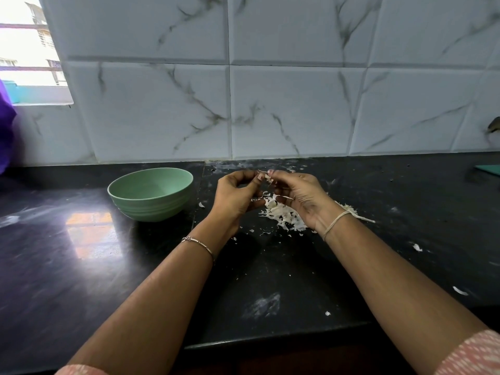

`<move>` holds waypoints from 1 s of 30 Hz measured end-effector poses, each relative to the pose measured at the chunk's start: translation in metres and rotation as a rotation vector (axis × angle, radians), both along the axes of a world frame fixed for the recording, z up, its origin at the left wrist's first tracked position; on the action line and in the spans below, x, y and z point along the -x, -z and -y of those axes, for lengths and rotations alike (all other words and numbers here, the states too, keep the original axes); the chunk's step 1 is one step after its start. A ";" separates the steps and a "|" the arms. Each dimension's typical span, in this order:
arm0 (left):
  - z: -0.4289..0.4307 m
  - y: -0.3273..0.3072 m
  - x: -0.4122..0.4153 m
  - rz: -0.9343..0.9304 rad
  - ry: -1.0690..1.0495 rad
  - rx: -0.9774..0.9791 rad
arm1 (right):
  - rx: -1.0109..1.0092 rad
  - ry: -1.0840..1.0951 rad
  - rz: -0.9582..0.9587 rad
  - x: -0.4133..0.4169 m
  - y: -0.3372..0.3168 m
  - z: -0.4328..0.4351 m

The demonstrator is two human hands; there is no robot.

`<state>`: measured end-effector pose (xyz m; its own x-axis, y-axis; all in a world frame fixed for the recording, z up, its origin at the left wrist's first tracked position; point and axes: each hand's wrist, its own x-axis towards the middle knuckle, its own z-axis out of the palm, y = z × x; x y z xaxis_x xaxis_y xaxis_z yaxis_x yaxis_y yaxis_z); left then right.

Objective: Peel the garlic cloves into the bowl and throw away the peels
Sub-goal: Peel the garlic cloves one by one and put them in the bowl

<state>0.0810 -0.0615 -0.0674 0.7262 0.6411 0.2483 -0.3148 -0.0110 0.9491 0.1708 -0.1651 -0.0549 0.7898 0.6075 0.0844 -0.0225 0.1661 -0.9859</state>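
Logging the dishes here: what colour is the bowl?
The bowl is pale green, plain; head view shows it best.

Left sleeve: salmon-pink fabric sleeve (78,370) with a fine pale speckle; only its edge shows at the bottom of the view.
Right sleeve: matching salmon-pink fabric sleeve (470,355), printed with small white dashes in close rows; a wider patch shows in the lower right corner.
Forearms: both bare from the sleeve edges to the wrists.
Left wrist: thin silver-coloured metal bangle (198,243), a slim band with a small knot-like ornament on its outer side.
Right wrist: pale beige thread wristband (338,220), a couple of strands, knotted, loose ends trailing outward.
Hands: left hand (238,196) and right hand (300,196) bare, nails short.
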 end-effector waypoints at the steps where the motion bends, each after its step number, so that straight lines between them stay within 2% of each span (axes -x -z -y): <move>1: 0.000 0.000 0.000 -0.005 0.001 -0.002 | 0.004 0.007 0.005 -0.001 0.001 -0.001; 8: -0.002 0.000 -0.001 -0.021 0.004 0.034 | -0.027 -0.004 0.009 -0.001 0.000 -0.001; 10: -0.002 0.000 -0.001 -0.025 0.006 0.047 | 0.001 0.021 0.076 -0.002 0.000 0.000; 12: -0.002 0.000 -0.002 -0.028 0.007 0.062 | 0.110 0.100 0.263 -0.007 0.002 0.002; 16: -0.003 0.000 -0.001 -0.029 0.009 0.083 | 0.429 0.243 0.772 -0.021 0.005 0.006; 18: -0.002 -0.001 -0.001 -0.029 0.018 0.093 | 0.497 0.297 0.872 -0.021 0.005 0.009; 22: -0.001 -0.001 -0.001 -0.039 0.006 0.104 | 0.559 0.369 0.960 -0.015 0.005 0.014; 27: -0.002 0.001 -0.002 -0.074 0.011 0.106 | 0.406 0.204 0.948 -0.013 0.007 0.008; 30: -0.003 0.001 -0.001 -0.079 0.025 0.091 | 0.395 0.169 0.949 -0.009 0.007 0.005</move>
<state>0.0818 -0.0582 -0.0685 0.7569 0.6402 0.1313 -0.2385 0.0835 0.9676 0.1796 -0.1699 -0.0620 0.5798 0.6149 0.5345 0.7842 -0.2432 -0.5709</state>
